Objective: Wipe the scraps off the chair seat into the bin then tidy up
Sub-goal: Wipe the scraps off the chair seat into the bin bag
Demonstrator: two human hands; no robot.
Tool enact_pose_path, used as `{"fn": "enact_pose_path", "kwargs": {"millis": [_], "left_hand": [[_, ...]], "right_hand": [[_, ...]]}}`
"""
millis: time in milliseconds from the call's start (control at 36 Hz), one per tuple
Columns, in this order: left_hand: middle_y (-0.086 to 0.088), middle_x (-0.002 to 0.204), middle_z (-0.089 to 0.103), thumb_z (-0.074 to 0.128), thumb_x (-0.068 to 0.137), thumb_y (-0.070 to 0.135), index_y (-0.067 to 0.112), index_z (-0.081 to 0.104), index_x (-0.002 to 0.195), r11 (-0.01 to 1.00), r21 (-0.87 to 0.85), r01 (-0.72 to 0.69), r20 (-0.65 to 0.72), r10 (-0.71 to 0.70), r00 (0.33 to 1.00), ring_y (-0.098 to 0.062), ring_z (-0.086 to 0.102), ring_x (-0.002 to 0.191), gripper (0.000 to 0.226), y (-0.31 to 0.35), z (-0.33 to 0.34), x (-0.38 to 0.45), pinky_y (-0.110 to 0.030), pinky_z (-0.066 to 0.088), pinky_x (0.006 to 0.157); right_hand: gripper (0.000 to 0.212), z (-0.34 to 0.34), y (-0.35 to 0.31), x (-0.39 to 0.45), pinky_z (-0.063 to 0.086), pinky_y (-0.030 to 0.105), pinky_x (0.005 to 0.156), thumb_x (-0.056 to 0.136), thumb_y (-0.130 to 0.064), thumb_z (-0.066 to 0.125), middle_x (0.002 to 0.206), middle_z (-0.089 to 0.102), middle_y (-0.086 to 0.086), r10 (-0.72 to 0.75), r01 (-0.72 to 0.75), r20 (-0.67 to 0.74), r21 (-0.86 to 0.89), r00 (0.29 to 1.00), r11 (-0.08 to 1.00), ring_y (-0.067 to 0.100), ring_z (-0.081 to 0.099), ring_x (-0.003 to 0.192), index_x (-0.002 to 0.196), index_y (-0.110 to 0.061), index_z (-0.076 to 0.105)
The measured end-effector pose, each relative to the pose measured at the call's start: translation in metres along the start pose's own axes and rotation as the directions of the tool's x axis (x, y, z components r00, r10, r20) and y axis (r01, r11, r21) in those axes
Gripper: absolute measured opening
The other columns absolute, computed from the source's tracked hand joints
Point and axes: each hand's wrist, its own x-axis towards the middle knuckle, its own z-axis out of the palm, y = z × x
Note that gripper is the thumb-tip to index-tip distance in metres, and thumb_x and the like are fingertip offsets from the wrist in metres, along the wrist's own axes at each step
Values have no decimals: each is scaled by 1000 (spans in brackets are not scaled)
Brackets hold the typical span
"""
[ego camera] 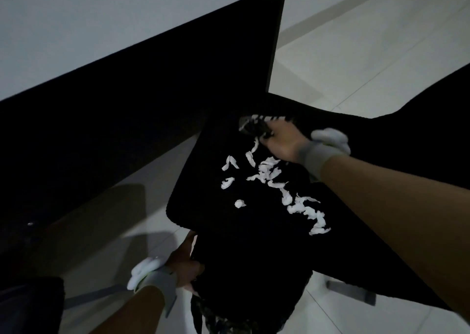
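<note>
White paper scraps [269, 173] lie scattered over the black chair seat [203, 193], in a band running from its far end toward the near right. At the far end of the seat, my right hand [282, 143] presses down a dark cloth with pale stripes [254, 126], just beyond the scraps. My left hand [183, 265] grips the rim of a black bin [249, 282] held against the seat's near edge, below the scraps. The inside of the bin is too dark to make out.
A white-topped table [101, 28] with a dark underside runs along the left, its dark leg [276, 41] standing just beyond the chair. Pale tiled floor [356, 53] lies to the right. A grey chair foot [351, 291] sticks out at the lower right.
</note>
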Motion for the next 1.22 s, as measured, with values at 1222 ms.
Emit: {"fn": "enact_pose_path", "kwargs": {"millis": [1222], "left_hand": [[-13,107,59,54,87,-7,53,26,127,986,-88,-143,29,146,989,-20,64,73,78,-21,40,-1,-24,56,48]], "right_hand": [[19,-74,30,-93,45,28,77,82,16,55,93,60,12,85,4,-189,426,978,905,19,54,83,99,21,63]]}}
